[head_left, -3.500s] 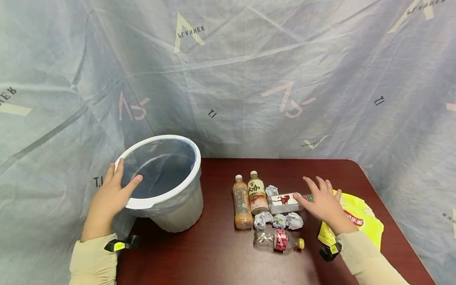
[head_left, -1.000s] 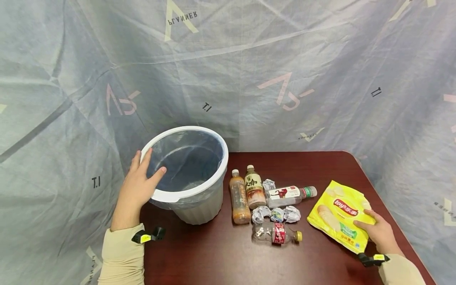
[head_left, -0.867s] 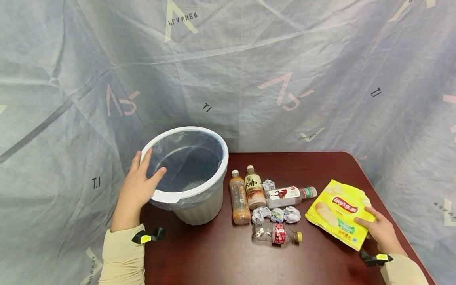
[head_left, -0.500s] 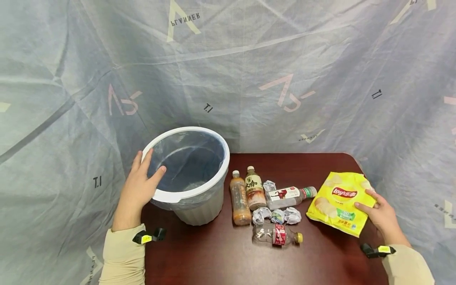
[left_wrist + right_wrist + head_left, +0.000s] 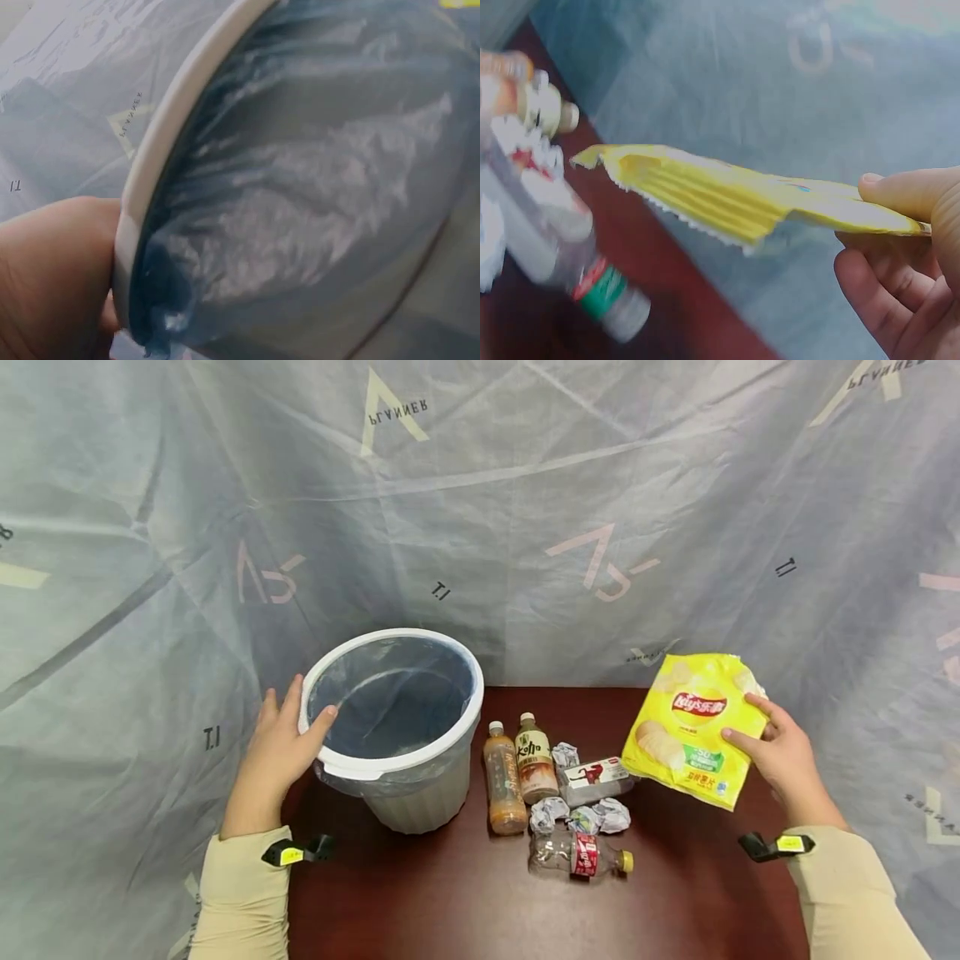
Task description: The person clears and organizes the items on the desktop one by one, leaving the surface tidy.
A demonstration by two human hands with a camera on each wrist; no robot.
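My right hand [image 5: 783, 756] pinches the edge of a yellow Lay's chip bag [image 5: 693, 727] between thumb and fingers, holding it up above the right side of the table. From the right wrist view, the chip bag [image 5: 712, 195] shows edge-on, its serrated end pointing away from the hand [image 5: 907, 255]. On the left, my left hand [image 5: 277, 747] rests against the white rim [image 5: 360, 768] of a bin lined with a clear bag. Its fingers look fairly straight. Close up in the left wrist view, that hand [image 5: 56, 270] touches the rim [image 5: 165, 135], with its fingertips hidden.
Between bin and bag lie an orange-tinted bottle [image 5: 505, 781], a coffee-drink bottle [image 5: 536, 764], a clear bottle [image 5: 596, 783], several crumpled paper balls [image 5: 550, 812] and a red-labelled bottle [image 5: 581, 854]. A grey curtain [image 5: 510, 527] hangs behind the dark red table [image 5: 450, 902].
My right hand has taken hold of the chip bag, lifted it off the table and moved it up and leftward. My left hand has stayed at the bin's rim, shifting slightly.
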